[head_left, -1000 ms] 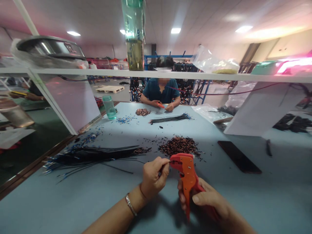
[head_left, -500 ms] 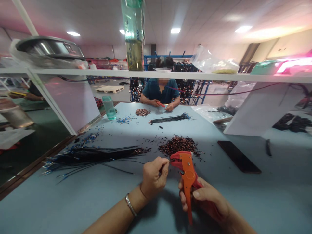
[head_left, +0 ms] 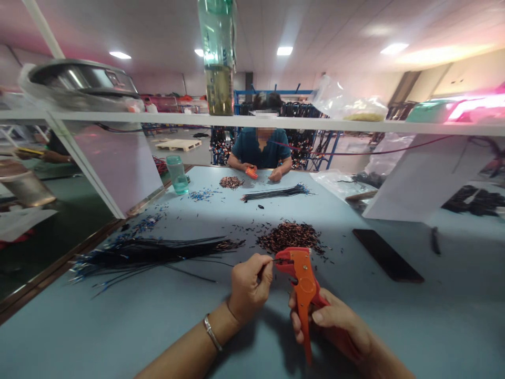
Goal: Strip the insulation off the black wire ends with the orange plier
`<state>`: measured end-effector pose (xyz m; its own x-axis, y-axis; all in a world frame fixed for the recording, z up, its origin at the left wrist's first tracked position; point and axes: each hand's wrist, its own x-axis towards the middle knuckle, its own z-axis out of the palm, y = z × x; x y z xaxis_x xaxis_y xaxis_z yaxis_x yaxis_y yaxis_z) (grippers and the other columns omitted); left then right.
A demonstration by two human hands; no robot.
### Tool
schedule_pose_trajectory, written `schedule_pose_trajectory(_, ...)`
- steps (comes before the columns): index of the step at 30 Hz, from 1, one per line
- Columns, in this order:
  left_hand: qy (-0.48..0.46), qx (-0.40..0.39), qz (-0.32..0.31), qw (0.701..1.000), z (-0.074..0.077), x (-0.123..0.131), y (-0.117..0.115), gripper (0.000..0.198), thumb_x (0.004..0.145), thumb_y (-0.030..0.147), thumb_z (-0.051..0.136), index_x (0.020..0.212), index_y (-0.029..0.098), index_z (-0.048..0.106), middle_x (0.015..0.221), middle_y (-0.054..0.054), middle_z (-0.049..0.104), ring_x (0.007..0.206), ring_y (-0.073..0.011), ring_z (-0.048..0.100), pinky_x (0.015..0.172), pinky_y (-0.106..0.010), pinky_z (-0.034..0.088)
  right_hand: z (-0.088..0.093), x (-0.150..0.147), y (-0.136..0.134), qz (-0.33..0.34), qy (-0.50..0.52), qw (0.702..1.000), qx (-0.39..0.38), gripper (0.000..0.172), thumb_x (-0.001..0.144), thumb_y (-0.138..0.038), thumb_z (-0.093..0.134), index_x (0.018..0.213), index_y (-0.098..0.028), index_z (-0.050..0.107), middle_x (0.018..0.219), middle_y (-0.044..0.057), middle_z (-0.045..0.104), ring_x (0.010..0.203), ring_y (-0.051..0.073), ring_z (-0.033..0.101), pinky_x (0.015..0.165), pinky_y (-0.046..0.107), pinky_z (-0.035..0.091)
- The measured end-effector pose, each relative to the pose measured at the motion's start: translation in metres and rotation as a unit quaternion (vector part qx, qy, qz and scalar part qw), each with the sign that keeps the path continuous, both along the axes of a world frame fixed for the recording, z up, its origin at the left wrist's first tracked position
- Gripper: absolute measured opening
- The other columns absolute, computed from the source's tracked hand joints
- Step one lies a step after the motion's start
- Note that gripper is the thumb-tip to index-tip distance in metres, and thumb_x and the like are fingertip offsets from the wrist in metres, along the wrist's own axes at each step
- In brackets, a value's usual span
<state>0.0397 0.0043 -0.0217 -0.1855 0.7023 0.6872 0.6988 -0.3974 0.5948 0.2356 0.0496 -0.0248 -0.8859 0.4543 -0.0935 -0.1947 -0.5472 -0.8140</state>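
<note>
My left hand (head_left: 251, 287) is closed in a pinch on a thin black wire (head_left: 275, 260), whose end reaches the jaws of an orange and red wire stripper (head_left: 305, 284). My right hand (head_left: 335, 321) is wrapped round the stripper's handles, holding it upright with the jaws pointing left. Just behind the jaws lies a heap of short black and copper offcuts (head_left: 290, 235). To the left of my left hand, a bundle of black wires (head_left: 153, 251) with blue ends lies on the blue-grey table (head_left: 165, 337).
A dark phone (head_left: 386, 255) lies at the right. Across the table a person (head_left: 260, 150) holds another orange tool, near a second wire bundle (head_left: 276, 193) and offcut pile (head_left: 231, 182). A green bottle (head_left: 177, 175) stands back left. A white shelf (head_left: 268, 121) spans above.
My hands and the stripper stay nearly in place; the stripper's jaws appear slightly more closed together. Across the table, the person's orange tool has shifted left and lower.
</note>
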Motion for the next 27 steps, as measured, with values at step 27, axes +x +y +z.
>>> schedule_pose_trajectory(27,0.015,-0.015,0.055,0.998,-0.0007,0.0001,0.0034,0.019,0.09,0.018,0.049,0.078,0.017,0.064,0.061,0.001,0.059,0.053,-0.0091,0.051,0.054,-0.019,0.038,-0.001,-0.0005,0.0018,-0.022,-0.021,1.0,0.001,0.031,0.069,-0.026,0.072,0.096,-0.012,0.07,0.082,0.01,0.075,0.069,0.021,0.071,0.068,0.031,0.053)
